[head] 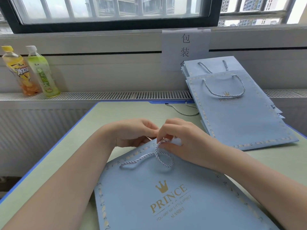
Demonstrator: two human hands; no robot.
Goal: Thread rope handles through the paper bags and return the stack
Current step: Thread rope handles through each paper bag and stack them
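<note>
blue paper bag (166, 196) flat on table, mouth edge away from person. right hand (181, 140) pinches twisted rope handle (159, 155) at that edge; left hand (132, 131) grips the edge just beside, equally near.

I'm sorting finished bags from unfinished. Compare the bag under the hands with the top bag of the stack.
The near bag has its rope looped and pinched by the right hand; the stack's top bag has a finished U-shaped handle, untouched. The near bag lies flat; the stack's leans against the sill. Both are blue PRINCE bags.
</note>
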